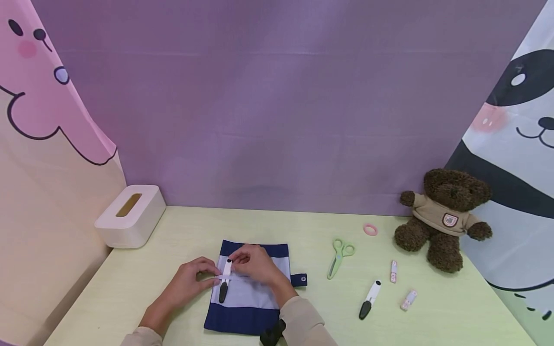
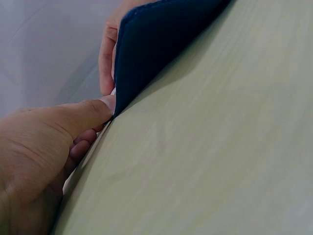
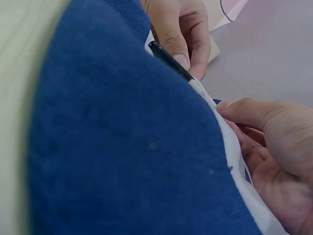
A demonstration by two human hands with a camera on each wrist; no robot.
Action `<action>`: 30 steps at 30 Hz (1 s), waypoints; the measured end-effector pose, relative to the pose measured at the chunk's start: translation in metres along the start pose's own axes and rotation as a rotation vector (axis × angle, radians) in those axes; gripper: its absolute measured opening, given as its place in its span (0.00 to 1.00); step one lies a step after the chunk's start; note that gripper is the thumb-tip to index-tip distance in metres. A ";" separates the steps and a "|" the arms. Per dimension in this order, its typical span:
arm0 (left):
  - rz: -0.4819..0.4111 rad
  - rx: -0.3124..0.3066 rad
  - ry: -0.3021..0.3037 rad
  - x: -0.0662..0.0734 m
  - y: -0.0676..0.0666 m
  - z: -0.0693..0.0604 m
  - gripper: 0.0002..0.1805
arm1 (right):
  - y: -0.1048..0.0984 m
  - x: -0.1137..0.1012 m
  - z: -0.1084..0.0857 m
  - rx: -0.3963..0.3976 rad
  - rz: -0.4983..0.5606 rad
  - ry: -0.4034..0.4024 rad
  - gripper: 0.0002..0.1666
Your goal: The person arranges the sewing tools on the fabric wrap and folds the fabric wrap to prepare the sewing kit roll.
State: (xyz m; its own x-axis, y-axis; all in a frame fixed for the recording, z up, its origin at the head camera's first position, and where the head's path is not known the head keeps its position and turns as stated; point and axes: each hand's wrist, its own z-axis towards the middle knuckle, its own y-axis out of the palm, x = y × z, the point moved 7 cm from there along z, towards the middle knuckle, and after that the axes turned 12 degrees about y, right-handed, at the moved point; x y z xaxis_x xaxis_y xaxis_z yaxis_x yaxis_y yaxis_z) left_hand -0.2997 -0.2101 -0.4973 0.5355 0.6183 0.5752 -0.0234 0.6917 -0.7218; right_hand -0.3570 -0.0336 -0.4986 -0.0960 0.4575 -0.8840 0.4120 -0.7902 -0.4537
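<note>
A navy and pale lavender fabric roll-up case [image 1: 244, 319] lies unrolled on the table. A slim white tool with black ends [image 1: 223, 291] lies along its left side, under a pale elastic band [image 1: 238, 277]. With thumb and fingers my left hand [image 1: 190, 282] pinches the band at the case's left edge. My right hand [image 1: 256, 265] pinches the tool near its upper end. In the right wrist view the tool's black end [image 3: 168, 59] shows above the blue fabric, the left hand [image 3: 188, 29] beside it. The left wrist view shows the left thumb [image 2: 100, 108] against the case's edge.
To the right lie green scissors [image 1: 335, 264], a pink ring-shaped item [image 1: 370, 229], a second white-and-black tool [image 1: 370, 299] and two small pale pink items [image 1: 393, 271]. A brown teddy bear [image 1: 450, 216] sits at the back right, a white tissue box [image 1: 134, 226] at the back left.
</note>
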 end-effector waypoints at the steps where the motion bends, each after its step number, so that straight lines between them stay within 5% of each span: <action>1: 0.003 0.001 0.000 0.000 0.000 0.000 0.07 | 0.000 0.000 0.000 0.002 -0.006 -0.002 0.10; 30: -0.010 -0.002 0.012 0.002 -0.001 0.000 0.07 | 0.003 -0.004 0.001 0.025 -0.109 -0.051 0.11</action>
State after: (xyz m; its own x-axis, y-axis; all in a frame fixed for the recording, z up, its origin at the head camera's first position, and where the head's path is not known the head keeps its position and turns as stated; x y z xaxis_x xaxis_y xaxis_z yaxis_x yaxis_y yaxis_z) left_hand -0.2986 -0.2098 -0.4956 0.5460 0.6066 0.5779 -0.0158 0.6971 -0.7168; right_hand -0.3562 -0.0386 -0.4963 -0.1850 0.5204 -0.8337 0.3741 -0.7472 -0.5494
